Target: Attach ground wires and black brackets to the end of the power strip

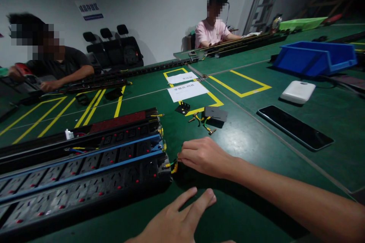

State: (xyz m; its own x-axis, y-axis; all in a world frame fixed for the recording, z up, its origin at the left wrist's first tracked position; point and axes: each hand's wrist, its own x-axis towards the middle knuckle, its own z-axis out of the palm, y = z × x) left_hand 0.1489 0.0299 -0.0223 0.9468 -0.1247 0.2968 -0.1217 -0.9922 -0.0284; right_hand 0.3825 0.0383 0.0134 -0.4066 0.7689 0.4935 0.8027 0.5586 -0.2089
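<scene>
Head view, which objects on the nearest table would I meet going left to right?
Socket strips, small black piece, flat grey plate, black phone.

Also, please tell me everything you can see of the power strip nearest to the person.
The strip is long, black and plastic-looking, with a row of dark sockets and red dots along their near side. It lies sockets up on the green table and runs out of view at left; a blue-edged strip lies along its far side. At its right end is a green and yellow wire, which the right hand seems to pinch. The left hand does not touch the strip.
</scene>
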